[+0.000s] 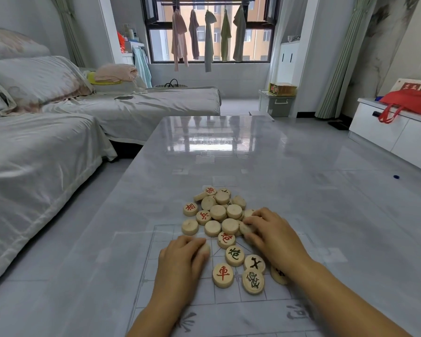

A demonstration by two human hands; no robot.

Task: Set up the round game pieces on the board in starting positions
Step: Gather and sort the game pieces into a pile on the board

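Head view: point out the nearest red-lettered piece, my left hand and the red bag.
nearest red-lettered piece [223, 275], head view, its top face.
left hand [182, 260], head view, its back.
red bag [411, 101], head view, its fabric body.

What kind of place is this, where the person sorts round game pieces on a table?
Most likely a living room in a flat: a cloth-covered sofa beside the low glossy table, clothes drying on hangers at the window, and a white cabinet along the wall.
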